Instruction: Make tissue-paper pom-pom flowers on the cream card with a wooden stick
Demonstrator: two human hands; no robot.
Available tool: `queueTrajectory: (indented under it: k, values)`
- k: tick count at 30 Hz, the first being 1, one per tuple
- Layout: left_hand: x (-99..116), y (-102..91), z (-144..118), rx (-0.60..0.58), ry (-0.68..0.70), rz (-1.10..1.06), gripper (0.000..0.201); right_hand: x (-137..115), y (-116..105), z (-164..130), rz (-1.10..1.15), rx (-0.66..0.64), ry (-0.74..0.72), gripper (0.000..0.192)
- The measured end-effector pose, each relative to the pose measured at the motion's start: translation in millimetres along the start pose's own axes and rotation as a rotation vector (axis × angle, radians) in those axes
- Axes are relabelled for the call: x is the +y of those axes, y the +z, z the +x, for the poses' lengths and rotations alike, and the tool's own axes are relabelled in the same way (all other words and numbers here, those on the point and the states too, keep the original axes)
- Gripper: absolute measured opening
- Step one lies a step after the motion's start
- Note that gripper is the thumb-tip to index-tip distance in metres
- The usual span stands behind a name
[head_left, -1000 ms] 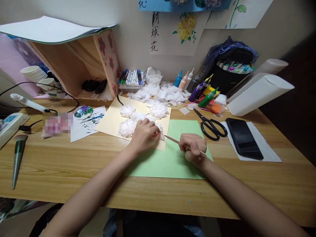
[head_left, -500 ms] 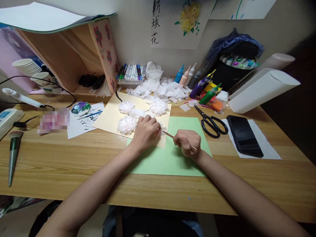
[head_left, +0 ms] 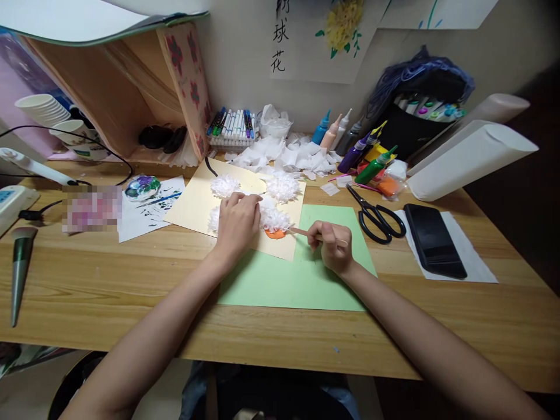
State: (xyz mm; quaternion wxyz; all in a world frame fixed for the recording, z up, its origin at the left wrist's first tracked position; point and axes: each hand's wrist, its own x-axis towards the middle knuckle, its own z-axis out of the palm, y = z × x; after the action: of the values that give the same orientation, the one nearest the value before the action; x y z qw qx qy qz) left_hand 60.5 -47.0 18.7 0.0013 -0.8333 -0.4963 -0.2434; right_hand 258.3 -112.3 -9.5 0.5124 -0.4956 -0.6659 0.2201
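White flower (head_left: 276, 218), orange patch (head_left: 275, 234) at its edge, now shows: left hand (head_left: 238, 221) has shifted left, its grip unclear; right hand (head_left: 335, 244) pinches a stick (head_left: 300, 231).

- On my remote feed, the stick (head_left: 300, 232) in my right hand (head_left: 336, 248) looks like smooth matt wood
- Left of that grip I see white flowers (head_left: 282, 186), rough, ruffled, tissue-like, on matt cream paper (head_left: 192, 204)
- Beneath the grip, smooth matt green paper (head_left: 297, 286)
- Right of it, metal-bladed scissors (head_left: 370, 207) and a glossy phone (head_left: 435, 240)
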Motion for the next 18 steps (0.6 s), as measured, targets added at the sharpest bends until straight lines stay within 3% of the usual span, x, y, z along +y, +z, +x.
queueTrajectory:
  k: [6, 10, 13, 18]
  values:
    - [-2.9, 6.0, 0.4, -0.119, 0.007, 0.035, 0.033, -0.5, 7.6, 15.7, 0.245, 0.142, 0.359, 0.059]
    - [-1.3, 6.4, 1.1, -0.155, 0.006, 0.041, 0.035, -1.7, 9.4, 27.0, 0.366, 0.194, 0.497, 0.058]
    - [-0.5, 6.3, 0.6, -0.171, 0.004, 0.051, 0.035, -2.7, 6.6, 23.0, 0.369, 0.197, 0.455, 0.058]
    - [-0.1, 7.8, -0.2, -0.154, 0.003, 0.067, 0.035, -5.8, -1.6, 5.7, 0.216, 0.188, 0.220, 0.059]
